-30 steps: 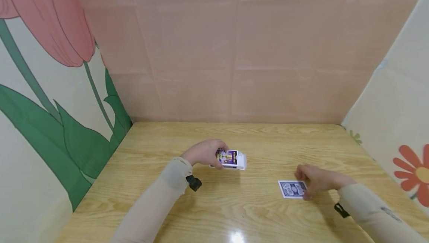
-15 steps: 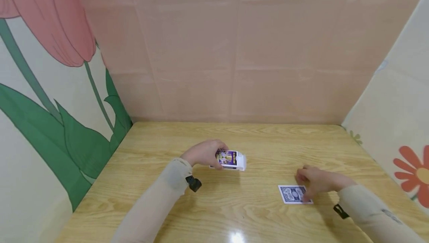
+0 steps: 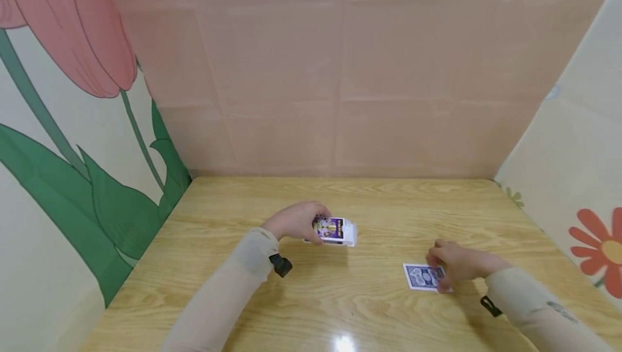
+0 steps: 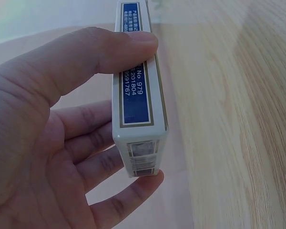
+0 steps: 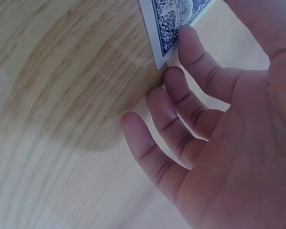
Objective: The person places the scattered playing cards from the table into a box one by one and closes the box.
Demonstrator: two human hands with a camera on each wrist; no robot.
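Note:
In the head view my left hand (image 3: 296, 221) holds a small purple-and-white card box (image 3: 330, 229) above the table, its white flap end pointing right. The left wrist view shows the thumb on the box's narrow blue-labelled side (image 4: 135, 105), with the fingers behind and below. To the right, my right hand (image 3: 454, 262) bends over a blue-backed playing card (image 3: 421, 277) and pinches its right end between thumb and fingers. An index fingertip overlaps the card's patterned back (image 5: 174, 19) in the right wrist view; the thumb tip is out of that frame.
The wood-grain table (image 3: 369, 314) spreads under both hands. A pinkish sheet (image 3: 340, 71) closes off the back. Flower-printed sheets stand at the left (image 3: 97, 125) and right (image 3: 583, 152). Dark clips or cameras (image 3: 281, 265) sit on the wrists.
The playing card slid a little toward me and to the right under the right hand, then slightly back away. The right fingers shifted slightly; the left hand and box stay in place.

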